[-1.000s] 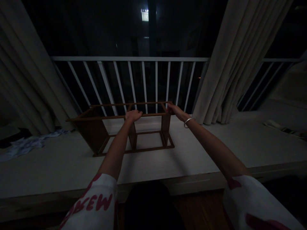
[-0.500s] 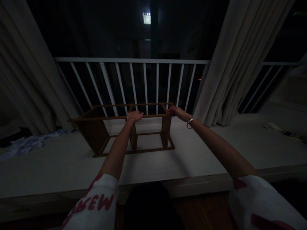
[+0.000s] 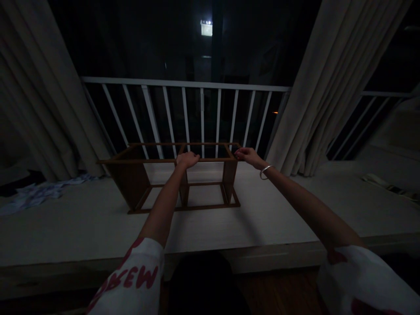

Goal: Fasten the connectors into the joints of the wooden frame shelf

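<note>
A brown wooden shelf frame (image 3: 138, 183) stands on a wide white platform (image 3: 82, 223) in a dim room. My left hand (image 3: 187, 159) grips the frame's near top rail at its middle upright. Around the frame's top right corner closes my right hand (image 3: 246, 155), with a silver bangle (image 3: 265, 171) on that wrist. Both arms reach out from white sleeves with red print.
A white railing (image 3: 183, 83) runs behind the frame against a dark window. Pale curtains hang at the left (image 3: 39, 100) and right (image 3: 324, 83). Crumpled cloth or paper (image 3: 39, 192) lies at the platform's left. A flat object (image 3: 387, 184) lies at the far right.
The view has shifted slightly, so the frame and hands sit a little further right in the picture. Both hands keep their hold on the frame's top.
</note>
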Tool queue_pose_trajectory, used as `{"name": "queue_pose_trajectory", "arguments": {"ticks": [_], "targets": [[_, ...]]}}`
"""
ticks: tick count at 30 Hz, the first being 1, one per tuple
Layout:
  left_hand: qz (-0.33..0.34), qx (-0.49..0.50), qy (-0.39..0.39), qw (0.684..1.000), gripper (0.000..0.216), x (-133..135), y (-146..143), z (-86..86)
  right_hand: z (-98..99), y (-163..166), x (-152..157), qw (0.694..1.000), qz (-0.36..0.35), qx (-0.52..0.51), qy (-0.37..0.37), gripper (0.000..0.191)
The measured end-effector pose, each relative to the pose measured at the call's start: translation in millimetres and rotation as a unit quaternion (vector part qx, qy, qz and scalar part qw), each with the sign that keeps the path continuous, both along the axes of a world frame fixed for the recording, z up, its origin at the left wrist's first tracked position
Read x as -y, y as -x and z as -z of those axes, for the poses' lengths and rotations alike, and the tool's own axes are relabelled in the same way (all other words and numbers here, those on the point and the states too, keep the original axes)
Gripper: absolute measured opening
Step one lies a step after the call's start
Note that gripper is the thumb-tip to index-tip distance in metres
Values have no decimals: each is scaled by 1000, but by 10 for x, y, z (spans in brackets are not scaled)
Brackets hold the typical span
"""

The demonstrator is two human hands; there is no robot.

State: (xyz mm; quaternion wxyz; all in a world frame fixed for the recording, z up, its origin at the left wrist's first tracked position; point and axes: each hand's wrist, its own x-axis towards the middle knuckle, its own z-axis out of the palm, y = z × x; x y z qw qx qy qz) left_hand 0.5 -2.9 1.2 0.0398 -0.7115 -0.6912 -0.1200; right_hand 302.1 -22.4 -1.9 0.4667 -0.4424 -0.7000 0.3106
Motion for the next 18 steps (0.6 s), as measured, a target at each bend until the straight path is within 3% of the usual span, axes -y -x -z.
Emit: {"name": "queue_pose_trajectory", "arguments": {"ticks": [9,18], "targets": [[0,-5,7,1000,57,14,-2,-15,96,8,-83,999,-8,-31,-23,21],[1,-5,9,1000,56,32,-5,-32,89,20,-70,997,44,-68,4,21]]}}
